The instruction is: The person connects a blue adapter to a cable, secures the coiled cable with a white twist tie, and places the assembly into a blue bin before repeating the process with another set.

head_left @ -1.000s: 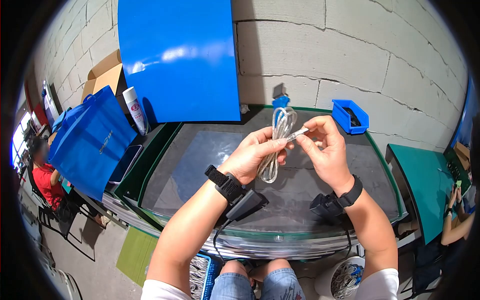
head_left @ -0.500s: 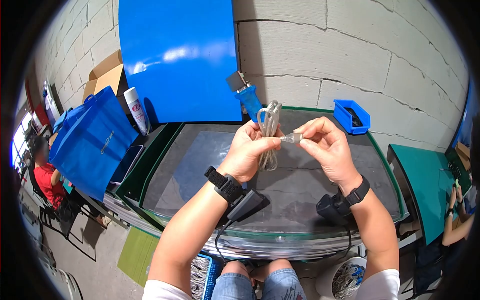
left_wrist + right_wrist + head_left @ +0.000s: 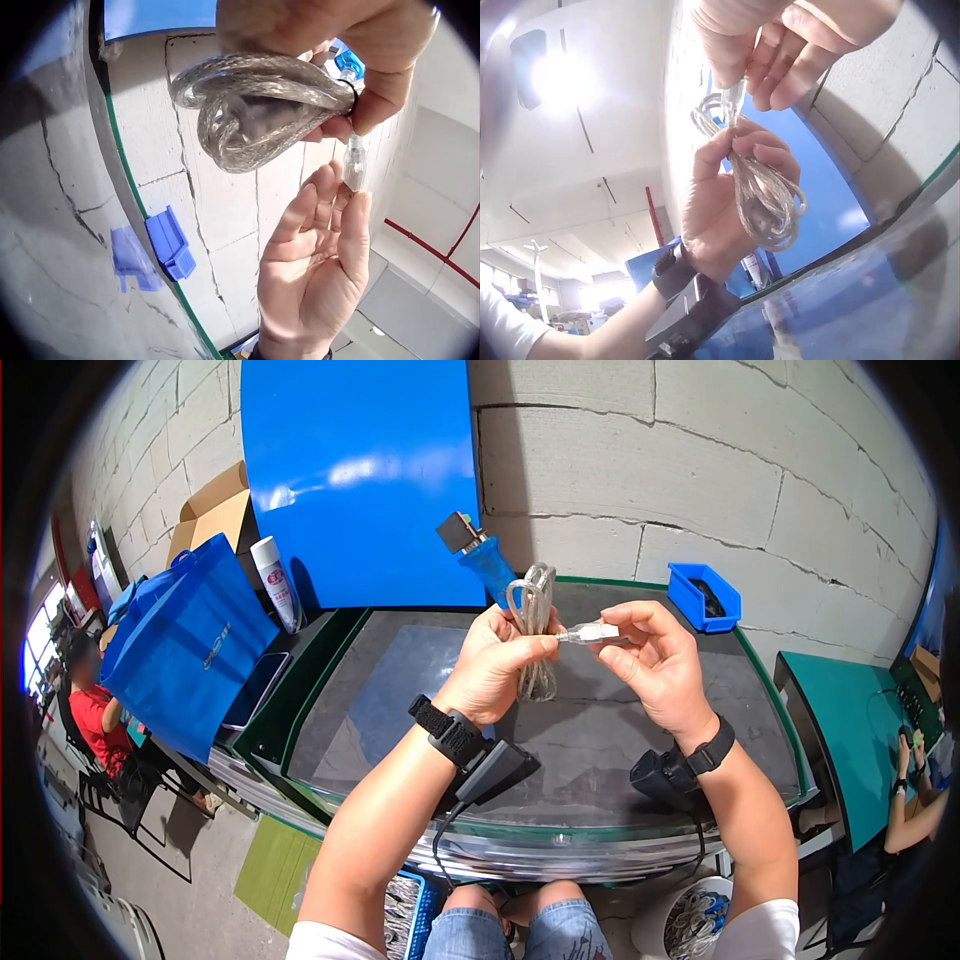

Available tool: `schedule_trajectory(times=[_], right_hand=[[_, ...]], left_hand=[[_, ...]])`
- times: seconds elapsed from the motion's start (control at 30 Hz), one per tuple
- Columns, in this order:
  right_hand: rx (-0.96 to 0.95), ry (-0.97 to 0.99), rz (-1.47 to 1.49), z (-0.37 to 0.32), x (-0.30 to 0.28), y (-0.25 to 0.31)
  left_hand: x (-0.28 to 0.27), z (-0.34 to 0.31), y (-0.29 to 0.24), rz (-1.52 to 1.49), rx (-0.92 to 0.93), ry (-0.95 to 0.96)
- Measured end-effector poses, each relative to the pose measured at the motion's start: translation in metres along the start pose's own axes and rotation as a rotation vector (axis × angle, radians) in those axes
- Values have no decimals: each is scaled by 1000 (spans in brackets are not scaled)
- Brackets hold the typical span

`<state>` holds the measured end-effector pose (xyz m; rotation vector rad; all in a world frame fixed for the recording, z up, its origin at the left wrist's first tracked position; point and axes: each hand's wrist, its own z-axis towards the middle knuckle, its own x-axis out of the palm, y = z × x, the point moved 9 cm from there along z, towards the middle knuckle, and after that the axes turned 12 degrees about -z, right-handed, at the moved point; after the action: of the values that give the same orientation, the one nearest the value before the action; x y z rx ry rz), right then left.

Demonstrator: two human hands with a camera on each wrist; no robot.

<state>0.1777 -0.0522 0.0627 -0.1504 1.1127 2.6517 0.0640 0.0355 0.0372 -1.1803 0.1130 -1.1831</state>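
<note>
My left hand (image 3: 490, 665) grips a coiled, clear-jacketed grey cable (image 3: 537, 600) around its bundle, above the dark tabletop. From the coil's upper left sticks a translucent blue connector (image 3: 490, 565) with a dark block (image 3: 458, 532) on its end. The cable's other end, a clear USB plug (image 3: 590, 633), points right out of the left fingers. My right hand (image 3: 660, 665) pinches the plug's tip between thumb and forefinger. In the left wrist view the loops (image 3: 262, 112) hang beside the plug (image 3: 354, 165). A thin dark tie (image 3: 355, 96) circles the bundle.
A blue bin (image 3: 705, 598) with dark items stands at the table's back right. At left are a spray can (image 3: 277, 585), a blue bag (image 3: 190, 645) and a phone-like slab (image 3: 256, 690). Below sit a blue basket (image 3: 425, 910) and a white bucket (image 3: 650, 930) holding cables.
The blue connector has swung from upright to leaning left as the coil turned in my left hand. The USB plug now points right, its pale face showing; my right hand stays at its tip.
</note>
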Motion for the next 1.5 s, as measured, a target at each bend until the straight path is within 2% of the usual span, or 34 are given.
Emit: schedule_trajectory(times=[0.2, 0.43, 1.0, 1.2, 1.5], right_hand=[[8, -44, -102, -1, -6, -2], [82, -17, -34, -2, -7, -4], [108, 8, -31, -3, -6, -8], [177, 37, -51, -3, -9, -12], [179, 22, 35, -3, -7, -19]], left_hand=[[0, 0, 1, -7, -18, 1], [1, -1, 12, -30, -123, -3], [2, -2, 18, -84, -229, 29], [6, -2, 21, -77, -233, 67], [6, -3, 23, -103, -274, 79]])
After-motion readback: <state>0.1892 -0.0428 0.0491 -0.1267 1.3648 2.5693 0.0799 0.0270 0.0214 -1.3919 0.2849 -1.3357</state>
